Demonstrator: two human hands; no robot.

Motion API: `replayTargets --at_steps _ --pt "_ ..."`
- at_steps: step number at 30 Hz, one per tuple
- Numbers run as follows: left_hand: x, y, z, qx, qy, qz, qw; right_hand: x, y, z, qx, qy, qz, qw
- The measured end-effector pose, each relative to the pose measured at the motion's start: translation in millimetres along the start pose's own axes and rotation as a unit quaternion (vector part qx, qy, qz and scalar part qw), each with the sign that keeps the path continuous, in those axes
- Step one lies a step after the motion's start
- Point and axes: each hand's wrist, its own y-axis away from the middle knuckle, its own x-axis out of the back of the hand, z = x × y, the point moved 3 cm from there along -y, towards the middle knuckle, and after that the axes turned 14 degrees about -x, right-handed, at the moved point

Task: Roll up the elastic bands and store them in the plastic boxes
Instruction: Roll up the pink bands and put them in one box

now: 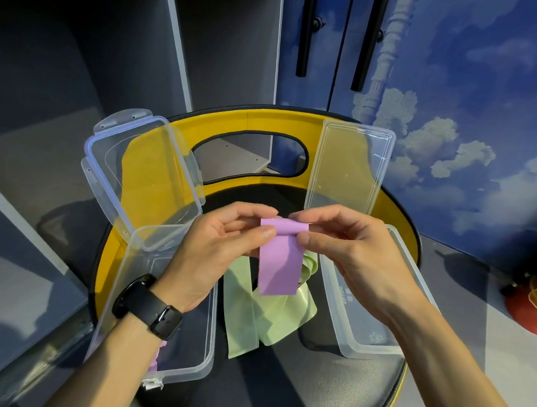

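Rolling just begun: purple band (279, 257) pinched at its top edge by left hand (219, 248) and right hand (352, 248), above the chair seat (323, 391).
First curl is formed; tail hangs free over green band (249, 314), so steady turning is called for next, then the left box (198, 355).

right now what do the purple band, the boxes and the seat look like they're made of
Purple band: thin, matte, stretchy-looking sheet, likely latex or rubber; it curls into a roll at the top and hangs limp.
Boxes: clear, glossy, hard plastic; the seat shows through the walls.
Seat: black, slightly shiny padding, perhaps faux leather, though the look leaves it open.
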Motion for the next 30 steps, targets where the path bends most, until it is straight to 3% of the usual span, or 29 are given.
replayTargets --at_steps 11,23,30 --pt "3.3 -0.7 -1.1 -0.022 0.007 -0.010 1.000 -0.2 -0.6 4.1 -0.048 0.010 -0.017 0.999" --pt "0.7 0.0 -7.2 0.031 -0.005 0.017 0.999 2.3 -2.6 5.6 -0.026 -0.001 -0.006 1.000" --pt "5.0 -0.8 -5.1 -0.002 0.000 0.015 1.000 -1.6 -3.7 9.3 -0.061 -0.032 -0.034 0.997"
